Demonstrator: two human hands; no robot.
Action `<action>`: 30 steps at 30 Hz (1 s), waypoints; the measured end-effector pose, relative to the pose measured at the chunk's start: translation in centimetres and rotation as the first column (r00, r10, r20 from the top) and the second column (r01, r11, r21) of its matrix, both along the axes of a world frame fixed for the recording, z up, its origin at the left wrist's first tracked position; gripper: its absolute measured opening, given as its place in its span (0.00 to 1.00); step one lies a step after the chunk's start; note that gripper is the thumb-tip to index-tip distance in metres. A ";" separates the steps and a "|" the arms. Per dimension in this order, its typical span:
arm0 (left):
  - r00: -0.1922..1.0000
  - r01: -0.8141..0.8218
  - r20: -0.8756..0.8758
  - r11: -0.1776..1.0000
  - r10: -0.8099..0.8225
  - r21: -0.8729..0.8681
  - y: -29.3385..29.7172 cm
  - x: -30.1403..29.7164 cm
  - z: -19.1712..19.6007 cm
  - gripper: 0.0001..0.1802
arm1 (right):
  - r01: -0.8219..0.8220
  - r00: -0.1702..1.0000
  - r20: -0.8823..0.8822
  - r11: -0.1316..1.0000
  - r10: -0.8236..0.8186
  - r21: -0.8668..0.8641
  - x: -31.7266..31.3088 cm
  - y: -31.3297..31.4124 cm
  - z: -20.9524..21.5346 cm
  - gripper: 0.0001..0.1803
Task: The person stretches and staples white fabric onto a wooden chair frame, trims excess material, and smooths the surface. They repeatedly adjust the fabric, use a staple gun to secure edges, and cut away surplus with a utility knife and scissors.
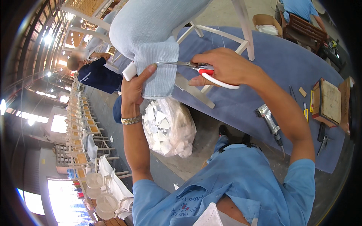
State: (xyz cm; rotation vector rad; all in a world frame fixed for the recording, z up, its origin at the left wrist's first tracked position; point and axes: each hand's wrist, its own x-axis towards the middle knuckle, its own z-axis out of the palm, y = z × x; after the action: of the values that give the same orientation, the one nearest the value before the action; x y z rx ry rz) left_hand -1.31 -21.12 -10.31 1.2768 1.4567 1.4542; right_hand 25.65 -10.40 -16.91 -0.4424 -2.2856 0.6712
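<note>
Pale blue fabric (162, 81) hangs as a loose flap from an upholstered chair (158, 22). My left hand (136, 87) pinches the flap near its left edge, thumb on top. A small white foam block (130, 71) sits beside that hand; whether the fingers touch it I cannot tell. My right hand (224, 67) grips scissors (206, 71) with red and white handles. Their blades lie across the flap and point left toward my left thumb. How far the blades are apart is hard to make out.
The chair rests on a blue-covered table (290, 83). A silver air tool (269, 119), yellow-handled cutters (306, 112), pliers (323, 145) and a box (327, 101) lie at right. Below my hands stands a bag of white scraps (167, 128). Another person (98, 75) works at left.
</note>
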 end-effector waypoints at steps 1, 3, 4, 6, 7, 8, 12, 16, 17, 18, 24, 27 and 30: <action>1.000 0.001 0.005 1.000 -0.001 -0.005 0.0 0.1 0.1 0.22 | -0.002 1.000 0.011 1.000 0.003 -0.016 -0.2 -0.1 0.2 0.36; 1.000 -0.006 0.019 1.000 0.007 -0.016 -0.2 0.1 0.2 0.22 | -0.017 0.999 0.036 0.999 0.019 -0.050 -0.5 -0.3 0.7 0.37; 1.000 -0.002 0.013 1.000 0.002 -0.010 -0.2 0.3 0.3 0.22 | -0.015 0.998 0.056 0.998 0.019 -0.067 -0.3 -0.3 1.0 0.37; 1.000 -0.006 0.006 1.000 0.006 0.000 -0.3 0.4 0.3 0.23 | -0.022 0.994 0.103 0.995 0.033 -0.102 0.0 -0.5 1.4 0.39; 1.000 -0.008 0.005 1.000 0.008 0.001 -0.3 0.3 0.3 0.23 | -0.020 0.996 0.086 0.996 0.028 -0.088 0.1 -0.6 1.2 0.37; 1.000 -0.009 0.003 1.000 0.009 0.005 -0.2 0.4 0.3 0.23 | -0.016 0.997 0.069 0.997 0.021 -0.072 0.4 -0.6 1.0 0.36; 1.000 -0.002 0.019 1.000 0.002 0.000 -0.3 0.6 0.4 0.22 | -0.022 0.996 0.082 0.999 0.024 -0.033 0.3 -0.6 1.4 0.36; 1.000 0.008 -0.006 1.000 -0.008 0.012 -0.2 -0.1 0.1 0.20 | -0.020 0.997 0.074 0.999 0.018 0.025 -0.9 -0.6 1.8 0.37; 1.000 0.001 -0.014 1.000 0.000 0.015 -0.3 -0.1 0.1 0.20 | -0.028 0.998 0.062 0.999 0.026 0.026 -1.3 -0.5 1.6 0.37; 1.000 -0.007 -0.023 1.000 0.008 0.018 -0.4 0.0 0.1 0.20 | -0.036 0.998 0.050 0.999 0.034 0.027 -1.5 -0.5 1.6 0.37; 1.000 -0.009 -0.019 1.000 0.010 0.026 -0.3 0.5 0.1 0.19 | 0.002 0.983 0.183 0.998 0.009 -0.061 -1.1 -0.8 2.3 0.33; 1.000 0.013 -0.016 0.999 -0.013 0.032 -0.3 0.6 0.1 0.19 | 0.013 0.988 0.157 0.998 -0.003 -0.068 -1.1 -0.7 1.9 0.42; 0.999 0.021 -0.045 0.999 -0.020 0.027 -0.3 0.7 0.1 0.19 | 0.017 0.993 0.115 0.999 -0.012 -0.042 -1.4 -1.0 2.2 0.42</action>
State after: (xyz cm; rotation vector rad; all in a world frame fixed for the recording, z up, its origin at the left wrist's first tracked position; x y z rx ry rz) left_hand -0.65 -21.41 -10.25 1.3449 1.4532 1.4455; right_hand 24.25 -11.38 -14.72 -0.5295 -2.3771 0.7056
